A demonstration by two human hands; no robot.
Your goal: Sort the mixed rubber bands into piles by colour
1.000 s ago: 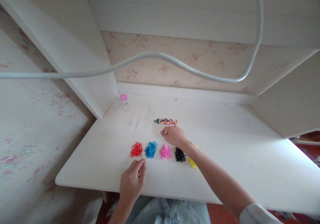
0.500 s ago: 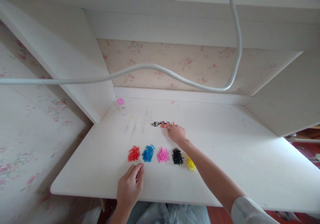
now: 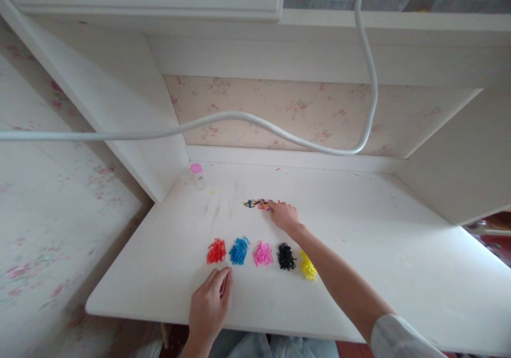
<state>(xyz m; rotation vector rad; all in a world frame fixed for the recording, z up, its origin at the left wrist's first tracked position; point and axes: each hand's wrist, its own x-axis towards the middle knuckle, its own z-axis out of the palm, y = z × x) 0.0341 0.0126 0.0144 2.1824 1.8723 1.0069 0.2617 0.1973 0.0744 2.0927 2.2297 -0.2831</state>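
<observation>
My right hand (image 3: 285, 217) reaches over the desk to a small mixed-colour pile of rubber bands (image 3: 257, 204). Its fingertips are pressed together on the right end of that pile and partly cover it. Nearer me lies a row of sorted heaps: red bands (image 3: 216, 251), blue bands (image 3: 239, 251), pink bands (image 3: 263, 254), black bands (image 3: 286, 257) and yellow bands (image 3: 307, 266). My right forearm passes over the edge of the yellow heap. Just in front of the red and blue heaps rests my left hand (image 3: 211, 300), fingers curled closed; whatever they hold is hidden.
A clear small jar with a pink lid (image 3: 196, 176) stands at the desk's back left. A white cable (image 3: 239, 116) hangs across the view above the white desk (image 3: 379, 262). Side panels and an overhead shelf enclose the back.
The view has tilted slightly up, so everything sits a little lower. My right hand stays at the mixed pile, and my left hand keeps its place by the red and blue heaps.
</observation>
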